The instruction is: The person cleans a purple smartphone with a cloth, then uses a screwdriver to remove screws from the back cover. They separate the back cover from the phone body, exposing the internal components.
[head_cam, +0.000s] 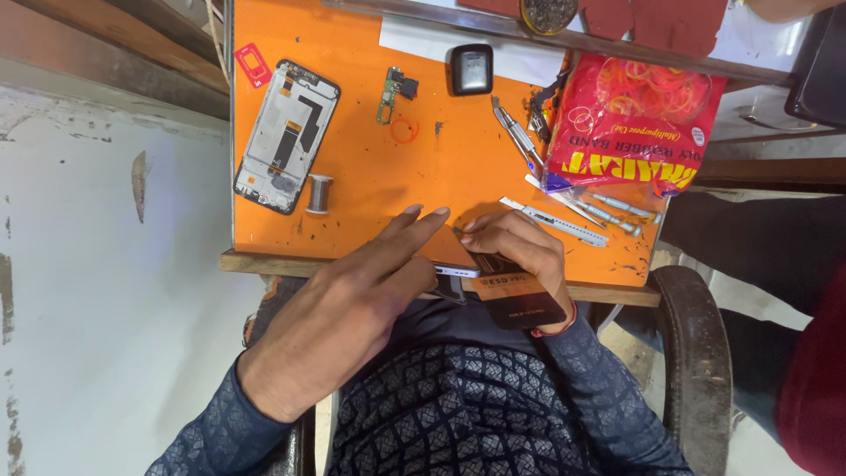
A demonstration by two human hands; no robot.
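Table: a wooden edge is showing under an orange mat, which is covering most of the top.
Wall: pale and scuffed, it is filling the left side, with paint peeling in patches.
Beam: brown wood is running diagonally across the upper left.
Chair: a dark, worn curved arm is standing at the right.
Light: even, soft light is falling over everything.

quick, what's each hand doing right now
Left hand: open, fingers flat on the orange phone panel.
Right hand: closed on the same panel, by the dark plastic card.
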